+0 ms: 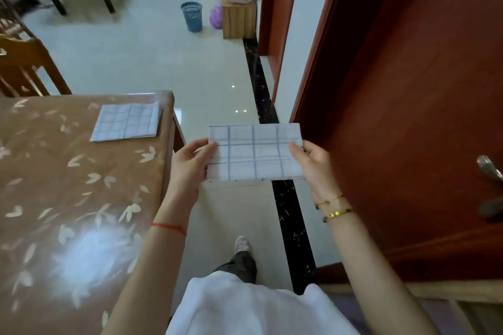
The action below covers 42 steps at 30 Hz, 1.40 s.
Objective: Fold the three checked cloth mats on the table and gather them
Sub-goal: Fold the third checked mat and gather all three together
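**Folded mat held clear of the worktop, a folded stack waiting at the corner**

The person stands off the right-hand edge of the worktop (81, 185), holding one checked cloth mat (255, 153) out over the tiled floor (163, 68). The left hand (192, 160) pinches the mat's nine o'clock edge, thumb on top; the right hand (313, 163) is clamped on its three o'clock edge the same way. The hands are well apart, and the mat lies flat and taut between them, already a compact rectangle with layered edges showing along its near side.

At about ten o'clock from the held mat, near the far right corner of the worktop, lies a folded stack (126, 122) of checked cloth. I cannot tell whether it is one mat or two.

What looks left is to carry the held mat over to that stack. The risks, as I judge them:

- The mat hangs over bare floor; if either pinch loosens, the layers could fall open or the cloth drop.
- The stack lies close to the worktop's edge, so a mat set down carelessly could push it over the edge.
- The glossy worktop cover looks slick, so cloth may slide on it.
- An open wooden door (408, 90) stands just beside the right hand and could catch an elbow.
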Each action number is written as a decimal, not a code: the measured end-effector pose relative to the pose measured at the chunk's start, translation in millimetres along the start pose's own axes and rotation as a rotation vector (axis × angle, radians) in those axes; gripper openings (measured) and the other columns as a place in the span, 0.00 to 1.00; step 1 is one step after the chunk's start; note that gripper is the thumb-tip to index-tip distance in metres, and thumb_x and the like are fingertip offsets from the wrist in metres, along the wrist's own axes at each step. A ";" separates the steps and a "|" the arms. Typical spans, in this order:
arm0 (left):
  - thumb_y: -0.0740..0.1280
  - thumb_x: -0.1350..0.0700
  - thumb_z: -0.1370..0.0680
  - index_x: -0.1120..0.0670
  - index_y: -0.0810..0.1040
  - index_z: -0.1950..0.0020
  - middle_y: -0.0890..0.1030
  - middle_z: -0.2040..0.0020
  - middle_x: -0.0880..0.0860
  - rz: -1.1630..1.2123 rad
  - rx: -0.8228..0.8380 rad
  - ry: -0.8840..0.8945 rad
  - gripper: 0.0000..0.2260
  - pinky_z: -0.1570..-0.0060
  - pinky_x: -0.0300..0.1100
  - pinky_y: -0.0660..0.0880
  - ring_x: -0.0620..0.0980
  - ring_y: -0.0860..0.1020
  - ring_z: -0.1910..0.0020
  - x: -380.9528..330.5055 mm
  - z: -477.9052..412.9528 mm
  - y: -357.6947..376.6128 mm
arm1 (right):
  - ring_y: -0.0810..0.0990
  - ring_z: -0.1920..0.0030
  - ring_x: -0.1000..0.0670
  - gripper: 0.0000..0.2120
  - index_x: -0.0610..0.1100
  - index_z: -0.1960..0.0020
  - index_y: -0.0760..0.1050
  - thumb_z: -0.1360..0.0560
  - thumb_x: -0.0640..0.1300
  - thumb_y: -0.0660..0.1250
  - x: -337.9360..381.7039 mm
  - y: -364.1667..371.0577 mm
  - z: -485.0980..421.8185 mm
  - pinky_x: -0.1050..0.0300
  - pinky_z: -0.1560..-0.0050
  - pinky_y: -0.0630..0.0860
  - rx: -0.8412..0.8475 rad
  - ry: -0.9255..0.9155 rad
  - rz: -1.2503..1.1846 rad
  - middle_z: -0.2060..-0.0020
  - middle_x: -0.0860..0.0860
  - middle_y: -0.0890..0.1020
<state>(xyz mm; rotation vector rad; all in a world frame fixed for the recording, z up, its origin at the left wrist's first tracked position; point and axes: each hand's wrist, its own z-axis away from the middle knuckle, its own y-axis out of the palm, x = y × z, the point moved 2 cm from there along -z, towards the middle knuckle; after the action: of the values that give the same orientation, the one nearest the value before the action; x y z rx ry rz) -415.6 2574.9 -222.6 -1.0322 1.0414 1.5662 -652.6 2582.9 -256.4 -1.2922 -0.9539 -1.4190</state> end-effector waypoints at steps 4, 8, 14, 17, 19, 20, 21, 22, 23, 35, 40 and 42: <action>0.69 0.60 0.22 0.62 0.81 0.42 0.82 0.64 0.49 -0.002 -0.019 -0.007 0.10 0.74 0.32 0.73 0.40 0.79 0.71 -17.6 -58.7 6.4 | 0.70 0.55 0.49 0.32 0.27 0.49 0.68 0.31 0.58 0.69 14.5 17.8 -61.4 0.50 0.53 0.66 0.034 0.005 -0.012 0.62 0.32 0.73; 0.69 0.59 0.22 0.60 0.81 0.43 0.83 0.60 0.51 0.004 -0.042 -0.015 0.09 0.71 0.34 0.76 0.42 0.80 0.69 -32.4 -111.8 8.9 | 0.72 0.56 0.48 0.29 0.29 0.50 0.71 0.30 0.57 0.68 26.0 38.9 -113.8 0.50 0.54 0.68 0.052 -0.006 -0.012 0.52 0.24 0.72; 0.70 0.57 0.23 0.57 0.82 0.44 0.83 0.56 0.54 -0.003 -0.065 -0.023 0.09 0.65 0.38 0.78 0.48 0.80 0.61 -46.2 -177.3 2.1 | 0.72 0.57 0.48 0.28 0.29 0.53 0.72 0.30 0.57 0.68 35.7 70.5 -179.7 0.51 0.54 0.69 0.118 0.004 -0.034 0.60 0.45 0.74; 0.71 0.56 0.23 0.56 0.82 0.44 0.82 0.55 0.55 -0.006 -0.087 -0.029 0.08 0.67 0.37 0.76 0.49 0.79 0.60 -51.6 -202.3 -0.9 | 0.71 0.56 0.49 0.28 0.30 0.53 0.72 0.30 0.58 0.71 36.5 85.1 -210.0 0.50 0.52 0.69 0.148 0.007 -0.042 0.62 0.40 0.75; 0.70 0.56 0.23 0.55 0.82 0.46 0.81 0.55 0.55 -0.012 -0.113 -0.030 0.07 0.66 0.37 0.76 0.50 0.79 0.59 -55.0 -217.6 -2.9 | 0.71 0.56 0.49 0.36 0.29 0.52 0.70 0.34 0.63 0.73 38.3 96.2 -231.3 0.50 0.53 0.67 0.164 -0.002 -0.029 0.62 0.41 0.74; 0.71 0.55 0.23 0.55 0.82 0.45 0.80 0.54 0.55 -0.011 -0.129 -0.031 0.08 0.64 0.40 0.76 0.51 0.79 0.58 -56.6 -225.0 -4.3 | 0.70 0.56 0.49 0.37 0.28 0.52 0.69 0.34 0.63 0.74 38.9 102.1 -242.0 0.50 0.54 0.67 0.176 -0.006 -0.016 0.61 0.44 0.73; 0.71 0.55 0.23 0.56 0.82 0.43 0.80 0.53 0.56 -0.004 -0.145 -0.032 0.09 0.60 0.42 0.76 0.52 0.78 0.56 -57.8 -233.1 -5.9 | 0.70 0.57 0.49 0.35 0.28 0.52 0.69 0.33 0.61 0.73 40.7 108.6 -252.0 0.51 0.54 0.66 0.195 -0.008 -0.007 0.60 0.46 0.73; 0.71 0.55 0.23 0.56 0.82 0.42 0.80 0.52 0.57 0.007 -0.166 -0.033 0.11 0.57 0.44 0.77 0.53 0.78 0.55 -58.9 -242.0 -8.0 | 0.70 0.57 0.48 0.32 0.28 0.53 0.70 0.31 0.59 0.71 41.7 115.7 -263.3 0.51 0.55 0.66 0.214 -0.004 0.002 0.60 0.46 0.73; 0.71 0.55 0.23 0.57 0.82 0.42 0.80 0.52 0.57 0.021 -0.188 -0.032 0.11 0.55 0.46 0.77 0.53 0.79 0.54 -60.3 -249.7 -9.2 | 0.70 0.58 0.48 0.29 0.29 0.54 0.71 0.31 0.57 0.69 43.2 122.2 -273.6 0.51 0.56 0.66 0.228 -0.002 0.009 0.60 0.46 0.73; 0.64 0.62 0.20 0.54 0.76 0.38 0.81 0.54 0.49 0.089 -0.491 0.022 0.11 0.67 0.33 0.78 0.37 0.82 0.66 -95.5 -345.0 -18.4 | 0.79 0.57 0.48 0.11 0.36 0.52 0.80 0.22 0.44 0.66 75.2 224.2 -430.4 0.49 0.52 0.74 0.539 0.022 0.067 0.58 0.45 0.81; 0.65 0.61 0.20 0.53 0.76 0.36 0.82 0.48 0.51 0.155 -0.688 0.035 0.13 0.64 0.36 0.79 0.45 0.82 0.55 -106.1 -375.2 -27.0 | 0.80 0.56 0.48 0.11 0.38 0.53 0.80 0.22 0.46 0.67 93.1 276.8 -484.0 0.49 0.53 0.76 0.728 0.008 0.120 0.58 0.47 0.82; 0.65 0.61 0.20 0.52 0.76 0.36 0.82 0.47 0.53 0.187 -0.764 0.048 0.13 0.60 0.37 0.79 0.48 0.81 0.52 -106.2 -384.2 -32.3 | 0.79 0.57 0.48 0.14 0.35 0.54 0.79 0.23 0.47 0.67 96.0 297.1 -499.2 0.50 0.56 0.75 0.804 -0.002 0.149 0.60 0.47 0.80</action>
<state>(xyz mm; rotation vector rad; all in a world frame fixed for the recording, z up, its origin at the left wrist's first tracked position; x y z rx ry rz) -312.7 2188.7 -233.6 -1.5094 0.5677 2.1755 -482.9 2019.2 -244.1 -0.7331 -1.2264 -0.7733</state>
